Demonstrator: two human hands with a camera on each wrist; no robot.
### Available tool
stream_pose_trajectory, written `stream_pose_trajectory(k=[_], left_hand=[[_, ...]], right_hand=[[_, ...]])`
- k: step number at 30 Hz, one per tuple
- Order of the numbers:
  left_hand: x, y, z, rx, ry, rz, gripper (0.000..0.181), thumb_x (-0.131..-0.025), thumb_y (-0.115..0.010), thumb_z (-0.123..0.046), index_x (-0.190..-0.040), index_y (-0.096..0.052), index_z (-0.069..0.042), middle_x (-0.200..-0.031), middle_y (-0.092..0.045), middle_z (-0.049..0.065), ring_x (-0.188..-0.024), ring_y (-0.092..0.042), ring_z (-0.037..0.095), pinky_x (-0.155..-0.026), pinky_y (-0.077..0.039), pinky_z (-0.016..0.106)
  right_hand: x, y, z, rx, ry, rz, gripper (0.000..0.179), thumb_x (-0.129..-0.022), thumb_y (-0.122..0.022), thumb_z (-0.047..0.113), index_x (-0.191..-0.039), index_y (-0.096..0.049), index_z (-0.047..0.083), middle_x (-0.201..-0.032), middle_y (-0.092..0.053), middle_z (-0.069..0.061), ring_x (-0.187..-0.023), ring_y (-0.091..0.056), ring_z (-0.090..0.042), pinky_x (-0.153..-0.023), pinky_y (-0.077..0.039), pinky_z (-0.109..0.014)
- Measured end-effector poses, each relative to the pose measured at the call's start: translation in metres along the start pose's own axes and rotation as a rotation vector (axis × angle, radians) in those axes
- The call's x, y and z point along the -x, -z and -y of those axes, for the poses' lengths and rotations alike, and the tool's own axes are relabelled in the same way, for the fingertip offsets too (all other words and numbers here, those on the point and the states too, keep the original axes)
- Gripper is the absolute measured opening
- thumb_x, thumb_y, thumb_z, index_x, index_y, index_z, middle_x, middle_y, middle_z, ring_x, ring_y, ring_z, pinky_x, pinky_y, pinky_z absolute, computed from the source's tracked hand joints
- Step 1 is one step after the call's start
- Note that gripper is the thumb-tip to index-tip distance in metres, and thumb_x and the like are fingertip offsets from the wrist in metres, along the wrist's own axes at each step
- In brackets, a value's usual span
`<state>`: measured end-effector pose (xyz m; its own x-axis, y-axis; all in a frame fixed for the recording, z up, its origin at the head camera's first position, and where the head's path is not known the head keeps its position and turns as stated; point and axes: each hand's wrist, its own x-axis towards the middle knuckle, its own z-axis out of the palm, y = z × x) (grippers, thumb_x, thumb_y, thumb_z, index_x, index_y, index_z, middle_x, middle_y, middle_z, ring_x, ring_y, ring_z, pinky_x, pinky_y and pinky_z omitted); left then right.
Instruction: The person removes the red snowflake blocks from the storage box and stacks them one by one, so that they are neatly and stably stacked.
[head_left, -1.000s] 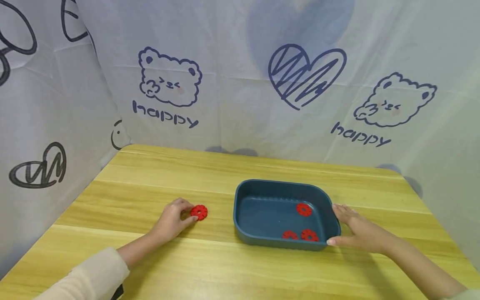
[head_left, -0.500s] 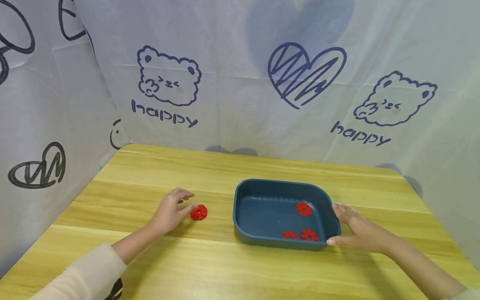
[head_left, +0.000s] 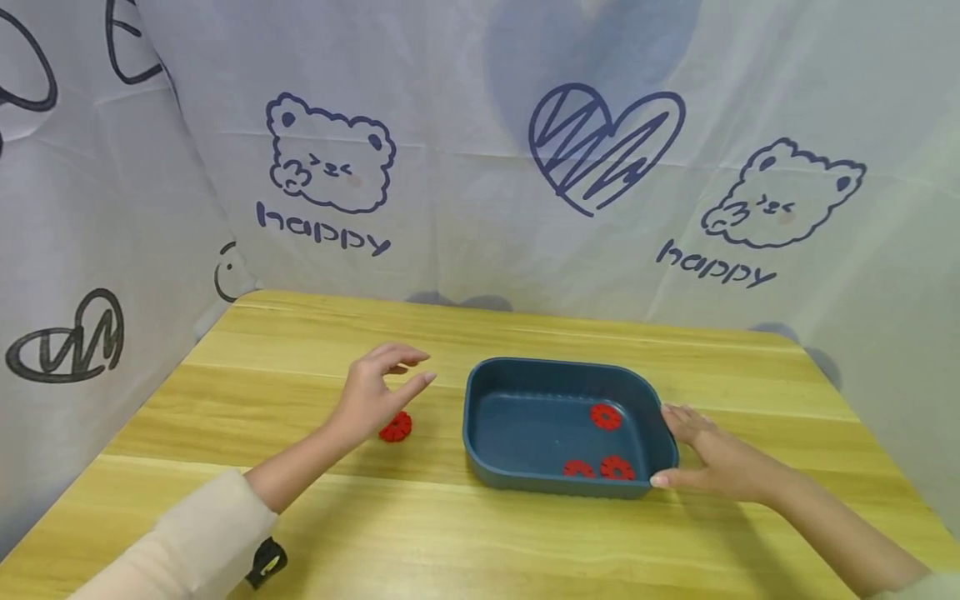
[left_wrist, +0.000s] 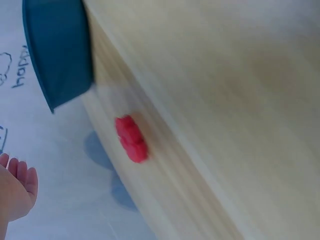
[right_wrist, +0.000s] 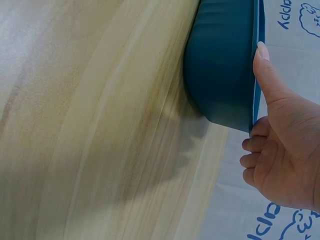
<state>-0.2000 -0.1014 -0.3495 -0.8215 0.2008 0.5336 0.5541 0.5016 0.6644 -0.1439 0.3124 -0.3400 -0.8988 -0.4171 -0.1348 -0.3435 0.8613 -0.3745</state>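
Observation:
My left hand (head_left: 377,390) is raised over the table with thumb and fingers spread apart and nothing between them. Below it, partly hidden, a red notched plastic disc (head_left: 396,427) lies on the wood. The left wrist view shows this red disc (left_wrist: 131,139) nearly edge-on, apart from the fingers. A dark blue rectangular bin (head_left: 495,477) stands to its right. Inside the bin are a red disc (head_left: 605,417) near the right end and two more by the front wall, one partly hidden. My right hand (head_left: 720,458) rests against the bin's right end, its thumb (right_wrist: 267,75) along the rim.
The wooden table (head_left: 465,542) carries everything. Behind it hangs a white cloth (head_left: 465,208) printed with bears and hearts, which also covers the left side. A black strap (head_left: 266,562) shows below the left sleeve.
My left hand has let go of the red disc on the table, then lifted and moved up and rightward. The disc stays where it was. My right hand keeps its place at the bin.

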Motion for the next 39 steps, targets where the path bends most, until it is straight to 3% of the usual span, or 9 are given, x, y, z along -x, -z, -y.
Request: stream_pose_trajectory(k=[7, 16, 25, 33, 39], left_hand=[[-0.007, -0.018, -0.017, 0.071, -0.041, 0.02, 0.025, -0.078, -0.073, -0.01, -0.1, -0.069, 0.0, -0.097, -0.068, 0.012, -0.093, -0.063, 0.025, -0.079, -0.055, 0.037], [-0.013, -0.052, -0.028, 0.158, -0.055, 0.066, 0.023, -0.08, -0.072, -0.013, -0.099, -0.069, -0.001, -0.099, -0.067, 0.014, -0.093, -0.062, 0.026, -0.079, -0.055, 0.039], [-0.012, -0.078, -0.041, 0.167, -0.097, 0.137, 0.024, -0.08, -0.072, -0.015, -0.1, -0.069, -0.002, -0.099, -0.066, 0.011, -0.091, -0.061, 0.022, -0.079, -0.054, 0.039], [-0.012, -0.096, -0.05, 0.167, -0.123, 0.228, 0.025, -0.08, -0.072, -0.017, -0.101, -0.069, -0.004, -0.099, -0.065, 0.008, -0.089, -0.059, 0.019, -0.076, -0.051, 0.022], [-0.013, -0.11, -0.056, 0.158, -0.145, 0.297, 0.026, -0.081, -0.072, -0.019, -0.102, -0.068, -0.005, -0.1, -0.065, 0.008, -0.089, -0.059, 0.018, -0.076, -0.05, 0.021]], right_hand=[[-0.001, 0.002, 0.001, 0.008, -0.005, 0.0, 0.098, -0.076, -0.07, 0.048, -0.138, -0.028, -0.015, -0.143, -0.025, -0.036, -0.129, -0.021, -0.058, -0.097, -0.027, -0.07], [-0.002, 0.002, 0.002, 0.001, -0.004, 0.007, 0.098, -0.076, -0.07, 0.048, -0.139, -0.027, -0.014, -0.143, -0.024, -0.036, -0.129, -0.02, -0.058, -0.097, -0.027, -0.069], [-0.002, 0.002, 0.003, -0.01, 0.001, 0.009, 0.098, -0.076, -0.07, 0.048, -0.138, -0.027, -0.015, -0.143, -0.024, -0.037, -0.129, -0.02, -0.059, -0.097, -0.026, -0.07], [-0.001, 0.002, 0.003, -0.005, 0.003, 0.006, 0.097, -0.076, -0.07, 0.047, -0.138, -0.027, -0.015, -0.143, -0.024, -0.037, -0.129, -0.02, -0.059, -0.098, -0.025, -0.07], [-0.001, 0.003, 0.003, -0.011, 0.001, 0.008, 0.097, -0.076, -0.07, 0.046, -0.138, -0.027, -0.015, -0.143, -0.024, -0.037, -0.128, -0.02, -0.059, -0.097, -0.025, -0.07]])
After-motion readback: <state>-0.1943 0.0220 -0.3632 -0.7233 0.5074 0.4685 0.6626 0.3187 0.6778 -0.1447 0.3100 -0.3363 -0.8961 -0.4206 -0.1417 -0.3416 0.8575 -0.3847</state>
